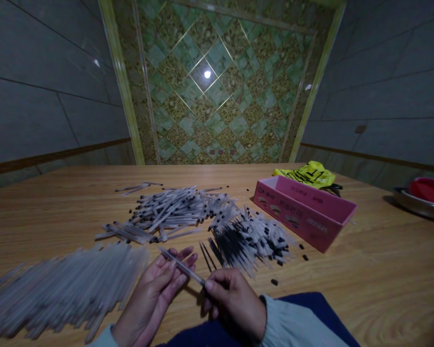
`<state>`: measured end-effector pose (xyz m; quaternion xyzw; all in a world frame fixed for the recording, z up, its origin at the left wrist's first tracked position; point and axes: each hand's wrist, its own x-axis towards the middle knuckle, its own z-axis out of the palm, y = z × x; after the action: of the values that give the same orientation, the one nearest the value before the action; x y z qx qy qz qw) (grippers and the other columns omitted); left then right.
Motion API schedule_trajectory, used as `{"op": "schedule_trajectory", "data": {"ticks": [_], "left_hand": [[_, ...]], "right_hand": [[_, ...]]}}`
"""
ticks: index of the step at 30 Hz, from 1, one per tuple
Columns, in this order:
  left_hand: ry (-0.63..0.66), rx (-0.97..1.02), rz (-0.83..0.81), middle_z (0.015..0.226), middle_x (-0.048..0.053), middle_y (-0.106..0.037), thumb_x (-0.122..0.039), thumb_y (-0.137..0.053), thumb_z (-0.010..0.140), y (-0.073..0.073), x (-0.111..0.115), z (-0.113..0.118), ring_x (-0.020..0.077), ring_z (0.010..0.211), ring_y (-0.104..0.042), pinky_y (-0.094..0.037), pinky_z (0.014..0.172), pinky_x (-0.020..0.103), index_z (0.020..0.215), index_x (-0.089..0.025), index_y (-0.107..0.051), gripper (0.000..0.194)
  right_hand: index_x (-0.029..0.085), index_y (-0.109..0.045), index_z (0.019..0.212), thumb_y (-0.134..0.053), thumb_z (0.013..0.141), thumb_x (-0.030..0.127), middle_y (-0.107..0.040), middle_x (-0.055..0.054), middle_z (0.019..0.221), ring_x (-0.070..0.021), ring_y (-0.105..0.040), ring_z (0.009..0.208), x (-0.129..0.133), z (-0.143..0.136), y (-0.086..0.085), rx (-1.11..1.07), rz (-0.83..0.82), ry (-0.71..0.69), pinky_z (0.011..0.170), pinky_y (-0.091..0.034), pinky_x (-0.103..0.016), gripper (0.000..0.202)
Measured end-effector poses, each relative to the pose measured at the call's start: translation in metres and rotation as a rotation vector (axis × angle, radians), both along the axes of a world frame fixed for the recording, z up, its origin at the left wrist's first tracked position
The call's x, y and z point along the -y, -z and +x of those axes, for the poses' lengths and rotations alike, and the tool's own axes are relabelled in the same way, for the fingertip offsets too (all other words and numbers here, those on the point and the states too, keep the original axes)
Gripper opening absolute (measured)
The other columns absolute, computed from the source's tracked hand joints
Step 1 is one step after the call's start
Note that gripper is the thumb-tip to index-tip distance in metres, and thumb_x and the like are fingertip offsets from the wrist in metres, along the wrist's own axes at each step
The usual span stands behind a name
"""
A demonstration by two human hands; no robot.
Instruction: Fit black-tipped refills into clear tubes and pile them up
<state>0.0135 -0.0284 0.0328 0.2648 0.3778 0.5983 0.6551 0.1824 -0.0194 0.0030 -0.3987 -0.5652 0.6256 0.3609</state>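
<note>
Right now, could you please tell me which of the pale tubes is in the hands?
The single tube slanting from the left hand down to the right hand; it is raised, while the other tubes lie on the table.

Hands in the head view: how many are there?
2: the left hand, low near the centre, a slim clear tube lying across it; the right hand, just to its right, pinching the tube's near end. No others show.

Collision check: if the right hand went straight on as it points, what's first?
Likely the left hand, whose fingers touch the slim tube that the right hand pinches; depth is hard to judge.
</note>
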Motion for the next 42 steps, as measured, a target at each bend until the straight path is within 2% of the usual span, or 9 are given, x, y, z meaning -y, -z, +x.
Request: {"op": "schedule_trajectory", "data": {"ticks": [6,10,12,17,23,28,33,39,42], "left_hand": [[-0.005,-0.058,-0.006,0.118,0.015,-0.061,-0.01,-0.06,0.076,0.0058,-0.0007,0.0,0.0261,0.11,-0.056,-0.049,0.091,0.037,0.096,-0.016,-0.051,0.023],[0.018,-0.063,-0.004,0.119,0.014,-0.061,-0.012,-0.06,0.077,0.0064,-0.0002,0.0012,0.0256,0.111,-0.056,-0.049,0.09,0.035,0.097,-0.016,-0.05,0.023],[0.032,-0.066,-0.002,0.119,0.014,-0.06,-0.014,-0.061,0.076,0.007,0.0004,0.0015,0.0257,0.11,-0.056,-0.049,0.089,0.035,0.096,-0.017,-0.05,0.023],[0.014,-0.078,0.002,0.111,0.013,-0.065,-0.014,-0.064,0.073,0.0089,0.0008,0.0018,0.0253,0.106,-0.059,-0.05,0.086,0.033,0.095,-0.017,-0.05,0.026],[-0.041,-0.079,-0.007,0.099,0.011,-0.069,-0.012,-0.068,0.068,0.0091,-0.0014,0.002,0.0244,0.1,-0.063,-0.052,0.081,0.032,0.091,-0.017,-0.051,0.029],[-0.046,-0.087,-0.025,0.101,0.012,-0.068,-0.01,-0.067,0.069,0.009,-0.0022,0.0015,0.0247,0.1,-0.062,-0.052,0.081,0.032,0.092,-0.017,-0.05,0.029],[-0.041,-0.102,-0.02,0.103,0.012,-0.067,-0.011,-0.063,0.073,0.0093,-0.0022,0.0012,0.0237,0.102,-0.061,-0.052,0.081,0.031,0.092,-0.017,-0.049,0.024],[-0.031,-0.099,-0.012,0.101,0.011,-0.067,-0.008,-0.062,0.073,0.0094,-0.0009,0.0016,0.023,0.099,-0.063,-0.052,0.08,0.03,0.093,-0.017,-0.049,0.026],[-0.042,-0.094,-0.011,0.099,0.01,-0.068,-0.008,-0.063,0.073,0.0114,-0.0012,0.0,0.0226,0.099,-0.063,-0.052,0.08,0.03,0.092,-0.017,-0.05,0.025]], "right_hand": [[0.011,-0.062,0.064,-0.077,0.056,0.041,-0.05,0.003,0.052,-0.0073,-0.042,0.049,0.0017,0.0007,-0.0034,0.076,0.161,0.212,0.045,-0.029,-0.019,0.035],[0.011,-0.061,0.06,-0.056,0.073,0.055,-0.053,-0.001,0.048,-0.0079,-0.042,0.039,0.0031,-0.0003,-0.0022,0.072,0.115,0.085,0.039,-0.028,-0.02,0.046],[0.011,-0.062,0.057,-0.05,0.079,0.05,-0.055,-0.003,0.047,-0.0092,-0.045,0.039,0.0038,-0.0002,-0.0035,0.126,0.144,0.088,0.04,-0.03,-0.021,0.047],[0.012,-0.068,0.065,-0.067,0.065,0.022,-0.061,-0.002,0.056,-0.0119,-0.052,0.055,0.003,0.0024,-0.0061,0.3,0.307,0.281,0.049,-0.033,-0.02,0.01],[0.011,-0.066,0.062,-0.053,0.079,0.036,-0.06,-0.003,0.052,-0.0113,-0.049,0.047,0.0019,0.0039,-0.001,0.169,0.233,0.147,0.046,-0.033,-0.021,0.032],[0.013,-0.066,0.071,-0.068,0.065,0.024,-0.061,-0.001,0.061,-0.0133,-0.053,0.058,0.0022,0.0052,0.0018,0.219,0.271,0.258,0.051,-0.035,-0.021,0.013],[0.014,-0.065,0.066,-0.054,0.08,0.032,-0.057,0.0,0.056,-0.0118,-0.05,0.056,0.0008,0.0075,0.0029,0.284,0.346,0.175,0.052,-0.033,-0.021,0.026],[0.015,-0.065,0.073,-0.069,0.065,0.025,-0.058,0.001,0.062,-0.0122,-0.051,0.059,0.0032,0.0071,0.0008,0.28,0.344,0.27,0.051,-0.033,-0.021,0.013],[0.015,-0.065,0.07,-0.061,0.074,0.029,-0.056,0.001,0.058,-0.0119,-0.05,0.058,0.0026,0.0074,0.0012,0.322,0.374,0.236,0.052,-0.033,-0.021,0.015]]}}
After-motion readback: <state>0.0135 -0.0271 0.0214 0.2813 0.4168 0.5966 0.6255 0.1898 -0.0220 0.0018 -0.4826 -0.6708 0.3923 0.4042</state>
